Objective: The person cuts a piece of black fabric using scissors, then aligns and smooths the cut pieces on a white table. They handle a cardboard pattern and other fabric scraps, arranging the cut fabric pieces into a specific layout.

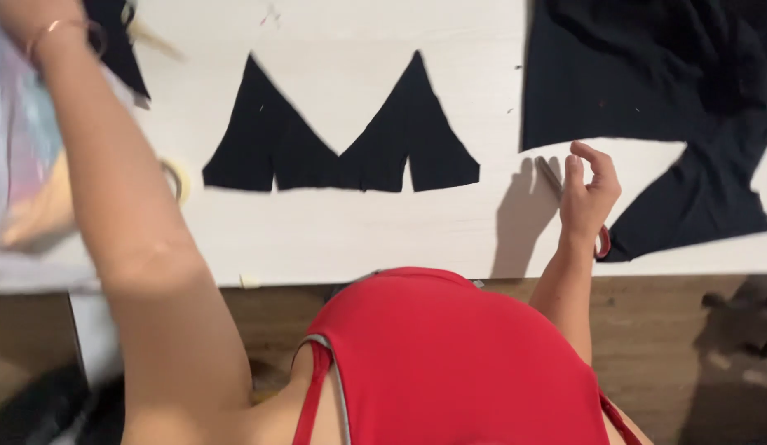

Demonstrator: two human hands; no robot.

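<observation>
**Black fabric cut-outs on a white table, one arm stretched far out**

The person leans over a white table (334,239), seen from above, in a red top (449,363); the left arm (128,222) stretches up toward eleven o'clock, blurred; its hand lies at the very top-left corner and is cut off by the frame, so whether it is open or closed on anything cannot be told; a thin bracelet (58,29) circles the wrist; just beside that wrist, toward one o'clock, lies a small black fabric scrap (119,45).

The right hand (588,194) rests at about three o'clock from the table's middle; its fingers are loosely curled, thumb and forefinger drawn near each other; whether they pinch something is not clear; a thin grey stick-like object (550,175) lies just beside the fingers at nine o'clock; a red band (602,241) shows at the wrist.

In the middle of the table lies the black cut piece (342,140), shaped as two joined peaks pointing to twelve o'clock, flat and well apart from both hands; at one o'clock from the right hand spreads a large black cloth (647,74), crumpled at its far side, with a tail running down to four o'clock near the wrist; a roll of tape (179,177) sits beside the left arm; a pale plastic bag (25,165) lies at nine o'clock; below the table edge shows a wooden floor (688,363).
</observation>
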